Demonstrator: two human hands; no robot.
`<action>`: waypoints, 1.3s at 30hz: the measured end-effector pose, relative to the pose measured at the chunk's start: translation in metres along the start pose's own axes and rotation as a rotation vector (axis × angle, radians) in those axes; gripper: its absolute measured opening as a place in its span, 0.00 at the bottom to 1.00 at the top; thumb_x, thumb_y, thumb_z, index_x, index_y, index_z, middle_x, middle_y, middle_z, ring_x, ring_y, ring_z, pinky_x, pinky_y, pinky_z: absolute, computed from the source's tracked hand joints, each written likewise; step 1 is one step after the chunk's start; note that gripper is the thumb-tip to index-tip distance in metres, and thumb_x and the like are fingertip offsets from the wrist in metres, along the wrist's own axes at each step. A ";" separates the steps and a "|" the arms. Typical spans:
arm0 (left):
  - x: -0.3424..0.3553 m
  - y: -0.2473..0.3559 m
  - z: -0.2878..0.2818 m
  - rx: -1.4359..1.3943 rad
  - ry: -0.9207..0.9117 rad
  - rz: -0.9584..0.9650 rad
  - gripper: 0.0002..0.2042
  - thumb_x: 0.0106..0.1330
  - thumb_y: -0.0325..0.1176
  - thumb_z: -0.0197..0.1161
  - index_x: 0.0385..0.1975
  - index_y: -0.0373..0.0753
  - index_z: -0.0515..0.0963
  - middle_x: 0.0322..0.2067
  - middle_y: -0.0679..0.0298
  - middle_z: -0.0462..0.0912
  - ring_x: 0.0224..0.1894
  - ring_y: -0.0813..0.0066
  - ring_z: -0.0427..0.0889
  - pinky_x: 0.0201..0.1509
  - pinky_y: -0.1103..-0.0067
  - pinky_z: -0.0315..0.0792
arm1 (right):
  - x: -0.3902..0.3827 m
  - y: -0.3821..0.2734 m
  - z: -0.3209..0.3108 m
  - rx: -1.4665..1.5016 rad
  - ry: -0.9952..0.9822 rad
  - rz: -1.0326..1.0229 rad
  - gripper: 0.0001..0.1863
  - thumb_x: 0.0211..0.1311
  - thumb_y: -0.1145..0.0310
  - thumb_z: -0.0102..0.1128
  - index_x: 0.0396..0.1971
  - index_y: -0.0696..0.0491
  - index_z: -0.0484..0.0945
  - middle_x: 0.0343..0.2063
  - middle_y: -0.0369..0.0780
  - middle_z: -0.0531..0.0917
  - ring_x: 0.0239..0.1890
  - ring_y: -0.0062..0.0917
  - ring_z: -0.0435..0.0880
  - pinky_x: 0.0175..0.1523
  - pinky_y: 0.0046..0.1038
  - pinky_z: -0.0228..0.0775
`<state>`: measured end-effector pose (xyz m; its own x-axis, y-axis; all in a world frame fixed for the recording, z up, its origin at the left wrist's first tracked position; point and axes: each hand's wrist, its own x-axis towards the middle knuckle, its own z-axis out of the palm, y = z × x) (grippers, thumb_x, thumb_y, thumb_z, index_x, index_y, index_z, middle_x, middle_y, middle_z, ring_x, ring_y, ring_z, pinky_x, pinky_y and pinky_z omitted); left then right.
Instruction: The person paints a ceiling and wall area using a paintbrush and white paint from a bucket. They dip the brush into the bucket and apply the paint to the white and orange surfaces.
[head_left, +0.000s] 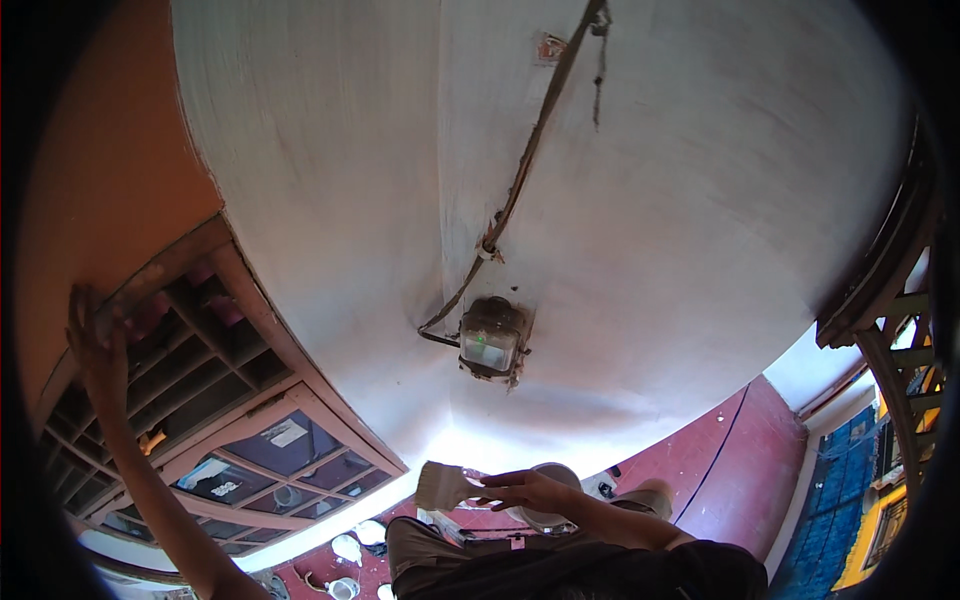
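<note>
My right hand point(530, 492), at the lower middle, holds a wide flat paintbrush point(442, 487) with pale bristles pointing left. The fingers lie around the handle, which they partly hide. A round pale container point(556, 474) shows just behind this hand; its contents are hidden. My left arm reaches up at the far left. There my left hand point(97, 335) rests against the top of a wooden window frame point(215, 240), fingers stretched out along the edge of the orange wall point(110, 170). Nothing shows in that hand.
A large white-painted surface point(330, 150) fills the middle. On it sits a dirty box-shaped lamp point(490, 345), with a dark cable point(530, 150) running upward. Below is a red floor point(715, 470) with pale pots point(343, 587). Dark woodwork point(890, 290) curves at the right, near a blue panel point(830, 500).
</note>
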<state>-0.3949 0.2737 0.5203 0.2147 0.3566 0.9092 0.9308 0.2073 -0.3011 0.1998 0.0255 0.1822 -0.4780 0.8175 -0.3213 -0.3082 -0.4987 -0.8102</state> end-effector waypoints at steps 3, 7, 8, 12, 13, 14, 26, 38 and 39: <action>-0.008 0.021 -0.015 -0.289 -0.026 -0.199 0.23 0.75 0.41 0.56 0.68 0.43 0.69 0.70 0.50 0.63 0.70 0.49 0.66 0.70 0.61 0.65 | -0.016 0.029 -0.017 -0.053 0.037 -0.008 0.26 0.76 0.67 0.52 0.68 0.64 0.64 0.58 0.48 0.79 0.57 0.33 0.82 0.59 0.32 0.77; -0.055 0.074 -0.035 -0.499 0.170 -0.204 0.15 0.76 0.39 0.56 0.52 0.35 0.79 0.57 0.48 0.76 0.59 0.49 0.76 0.61 0.62 0.71 | -0.034 0.064 -0.044 -0.271 0.245 0.046 0.23 0.69 0.69 0.51 0.62 0.59 0.75 0.38 0.38 0.86 0.31 0.16 0.77 0.35 0.19 0.70; -0.079 0.082 -0.034 -0.562 0.172 -0.251 0.14 0.76 0.39 0.56 0.49 0.33 0.79 0.52 0.47 0.79 0.54 0.49 0.79 0.58 0.63 0.73 | -0.036 0.071 -0.048 -0.254 0.331 0.077 0.23 0.67 0.70 0.51 0.60 0.58 0.78 0.32 0.35 0.86 0.24 0.12 0.71 0.29 0.17 0.64; -0.184 0.159 -0.036 -0.763 -0.142 -0.479 0.15 0.76 0.38 0.56 0.34 0.30 0.76 0.28 0.45 0.79 0.28 0.51 0.81 0.29 0.63 0.70 | -0.053 0.095 -0.060 -0.155 0.470 0.031 0.20 0.68 0.66 0.57 0.56 0.56 0.81 0.28 0.33 0.83 0.23 0.11 0.71 0.26 0.16 0.58; -0.210 0.183 -0.037 -0.766 -0.222 -0.490 0.17 0.77 0.39 0.55 0.29 0.31 0.76 0.24 0.46 0.78 0.24 0.49 0.79 0.27 0.62 0.67 | -0.057 0.098 -0.063 -0.155 0.481 0.016 0.20 0.68 0.66 0.57 0.56 0.56 0.81 0.28 0.33 0.83 0.23 0.11 0.71 0.26 0.16 0.58; -0.228 0.217 -0.048 -0.824 -0.352 -0.535 0.21 0.77 0.41 0.54 0.24 0.31 0.76 0.18 0.47 0.76 0.18 0.47 0.75 0.23 0.61 0.65 | -0.065 0.100 -0.069 -0.198 0.534 -0.012 0.20 0.68 0.62 0.59 0.55 0.56 0.81 0.28 0.32 0.82 0.23 0.11 0.71 0.26 0.16 0.59; -0.456 0.428 -0.107 -1.100 -1.212 -0.244 0.10 0.64 0.27 0.55 0.43 0.35 0.73 0.41 0.45 0.81 0.47 0.43 0.80 0.51 0.56 0.73 | -0.059 0.113 -0.068 -0.615 0.720 -0.188 0.27 0.66 0.42 0.62 0.51 0.51 0.83 0.35 0.35 0.86 0.24 0.14 0.77 0.26 0.21 0.70; -0.524 0.498 -0.190 -1.154 -1.651 0.503 0.28 0.72 0.55 0.50 0.41 0.30 0.80 0.40 0.39 0.84 0.47 0.42 0.83 0.55 0.56 0.74 | -0.057 0.126 -0.102 -0.771 0.879 -0.201 0.30 0.65 0.43 0.62 0.47 0.57 0.82 0.38 0.48 0.87 0.43 0.36 0.86 0.50 0.37 0.74; -0.527 0.498 -0.188 -1.156 -1.649 0.509 0.28 0.72 0.55 0.50 0.41 0.30 0.80 0.40 0.39 0.84 0.47 0.42 0.83 0.55 0.56 0.74 | -0.055 0.127 -0.102 -0.767 0.891 -0.228 0.29 0.65 0.43 0.62 0.47 0.58 0.82 0.38 0.47 0.87 0.43 0.36 0.86 0.50 0.37 0.74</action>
<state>0.0110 0.0173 -0.0548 0.6593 0.6193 -0.4263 0.7440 -0.4556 0.4887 0.2709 -0.0533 0.0471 0.3551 0.9279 -0.1137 0.4042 -0.2621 -0.8763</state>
